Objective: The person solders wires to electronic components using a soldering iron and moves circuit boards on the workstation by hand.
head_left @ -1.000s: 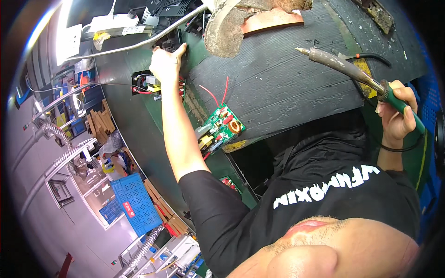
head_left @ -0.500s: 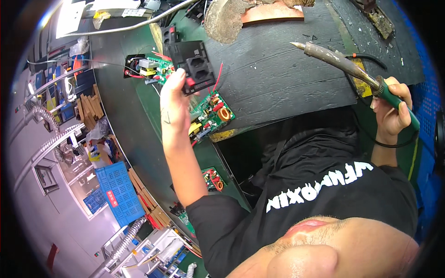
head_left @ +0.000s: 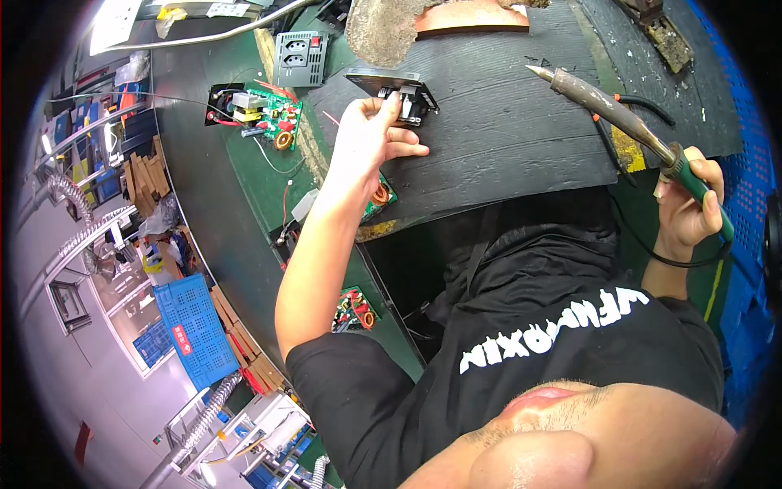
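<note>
My left hand (head_left: 365, 137) pinches a black socket panel (head_left: 417, 85) over the dark work mat (head_left: 513, 130). Its flat face is turned up and away, so the sockets seen before are hidden, while the back with its terminals shows. At the right, my right hand (head_left: 691, 200) is wrapped round the green handle of a large soldering iron (head_left: 611, 112), its tip pointing to the upper left, clear of the panel. Beneath my left wrist, a green circuit board (head_left: 381, 197) with a copper coil is mostly covered by the arm.
Farther left lie another socket panel (head_left: 300, 63) with a red switch and a circuit board (head_left: 273, 116) with loose wires. One more board (head_left: 355, 310) sits below my left arm. A crusty block (head_left: 383, 33) stands at the mat's far edge. A black cable (head_left: 648, 107) lies near the iron.
My left hand has carried the socket panel to the right over the mat and tipped it so its back shows. The second panel behind is now uncovered. The soldering iron has barely moved.
</note>
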`<action>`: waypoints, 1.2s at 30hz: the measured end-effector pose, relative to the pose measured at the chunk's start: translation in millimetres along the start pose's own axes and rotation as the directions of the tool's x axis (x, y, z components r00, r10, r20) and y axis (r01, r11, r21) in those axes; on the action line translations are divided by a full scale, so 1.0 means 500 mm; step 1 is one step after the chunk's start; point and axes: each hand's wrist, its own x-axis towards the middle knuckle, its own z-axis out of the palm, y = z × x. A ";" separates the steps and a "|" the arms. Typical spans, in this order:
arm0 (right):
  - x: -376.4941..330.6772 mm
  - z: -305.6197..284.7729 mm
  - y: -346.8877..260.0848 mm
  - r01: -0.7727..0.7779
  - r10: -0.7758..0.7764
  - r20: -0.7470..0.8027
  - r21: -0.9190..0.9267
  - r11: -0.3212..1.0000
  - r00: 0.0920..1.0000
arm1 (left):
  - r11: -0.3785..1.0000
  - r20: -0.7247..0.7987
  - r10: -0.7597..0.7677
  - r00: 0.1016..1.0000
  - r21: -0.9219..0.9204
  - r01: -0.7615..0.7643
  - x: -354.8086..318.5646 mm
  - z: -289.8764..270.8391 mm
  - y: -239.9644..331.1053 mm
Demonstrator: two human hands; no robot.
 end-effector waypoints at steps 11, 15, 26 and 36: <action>0.008 -0.019 0.003 -0.008 0.007 0.031 0.026 1.000 0.999 | 0.300 -0.040 0.732 0.680 0.915 -0.269 -0.049 -0.139 0.093; 0.008 -0.013 0.010 -0.008 0.007 -0.023 -0.024 1.000 1.000 | 0.005 0.210 0.618 0.757 0.963 -0.271 -0.045 -0.314 0.079; 0.022 0.026 0.020 -0.064 0.064 0.019 -0.022 0.998 0.998 | -0.193 0.375 0.713 0.592 0.917 -0.348 -0.050 -0.385 -0.009; 0.023 0.046 0.033 -0.071 0.071 0.027 -0.013 0.997 0.997 | 0.112 0.383 0.810 0.444 0.643 -0.758 -0.151 -0.076 -0.059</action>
